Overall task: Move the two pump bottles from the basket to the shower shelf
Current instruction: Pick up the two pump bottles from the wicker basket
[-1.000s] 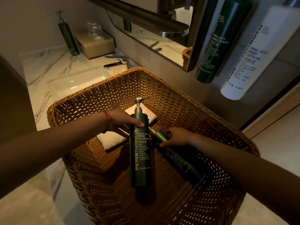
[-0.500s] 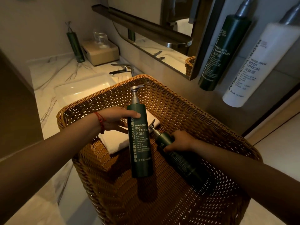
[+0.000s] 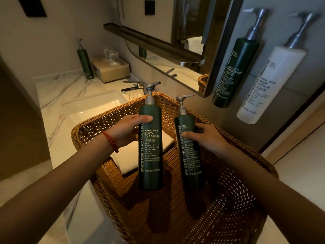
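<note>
Body cleanser bottle (image 3: 150, 147) up and upright over the wicker basket (image 3: 184, 205), gripped high on its shoulder by the left hand (image 3: 130, 131), likely to keep the pump clear. Shampoo bottle (image 3: 189, 152) alongside, close but apart, clasped by the right hand (image 3: 209, 138) around its upper body, thumb across the label. Both lifted clear of the basket floor, ready for carrying. Folded white towel (image 3: 130, 155) left lying inside. No shower shelf in sight; marble sink counter (image 3: 58, 95) beyond.

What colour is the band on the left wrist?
Red: a beaded-looking wrist band, clearest in the head view, the only one.
</note>
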Demonstrator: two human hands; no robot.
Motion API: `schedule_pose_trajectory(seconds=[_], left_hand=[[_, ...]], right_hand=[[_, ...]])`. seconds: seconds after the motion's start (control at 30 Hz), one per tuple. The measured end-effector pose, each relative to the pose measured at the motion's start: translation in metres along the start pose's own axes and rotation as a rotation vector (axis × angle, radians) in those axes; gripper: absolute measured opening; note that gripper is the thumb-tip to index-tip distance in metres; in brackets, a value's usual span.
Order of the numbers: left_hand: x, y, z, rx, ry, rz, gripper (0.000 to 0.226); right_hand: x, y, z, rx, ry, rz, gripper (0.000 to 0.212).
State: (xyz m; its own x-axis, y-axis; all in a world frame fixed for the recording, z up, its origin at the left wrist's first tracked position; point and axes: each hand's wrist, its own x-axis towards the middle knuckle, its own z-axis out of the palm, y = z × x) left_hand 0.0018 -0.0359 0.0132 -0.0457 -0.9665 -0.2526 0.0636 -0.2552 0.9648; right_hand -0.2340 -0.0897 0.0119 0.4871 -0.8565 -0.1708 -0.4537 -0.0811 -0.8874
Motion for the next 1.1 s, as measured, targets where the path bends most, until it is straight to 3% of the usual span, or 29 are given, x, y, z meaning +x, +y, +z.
schedule_pose_trajectory(seconds=[0.13, 0.3, 0.47, 0.6, 0.87, 1.1], left_hand=[[-0.013, 0.007, 0.009, 0.013, 0.024, 0.087, 0.039], [-0.031, 0.012, 0.017, -0.005, 0.088, 0.137, 0.016], [-0.047, 0.013, 0.022, -0.001, 0.061, 0.146, 0.021], [-0.060, 0.014, 0.026, -0.020, 0.031, 0.158, 0.038], [-0.097, 0.023, 0.041, -0.044, 0.121, 0.209, 0.025], [-0.162, 0.019, 0.067, -0.134, 0.251, 0.273, 0.027]], right_hand=[[-0.018, -0.008, -0.003, 0.061, 0.086, -0.042, 0.028], [-0.043, -0.014, -0.001, 0.190, 0.190, -0.022, 0.041], [-0.069, -0.026, 0.006, 0.251, 0.278, -0.073, 0.013], [-0.089, -0.034, 0.013, 0.283, 0.299, -0.113, 0.020], [-0.130, -0.046, 0.015, 0.341, 0.331, -0.177, 0.018], [-0.182, -0.052, 0.013, 0.382, 0.296, -0.201, 0.022]])
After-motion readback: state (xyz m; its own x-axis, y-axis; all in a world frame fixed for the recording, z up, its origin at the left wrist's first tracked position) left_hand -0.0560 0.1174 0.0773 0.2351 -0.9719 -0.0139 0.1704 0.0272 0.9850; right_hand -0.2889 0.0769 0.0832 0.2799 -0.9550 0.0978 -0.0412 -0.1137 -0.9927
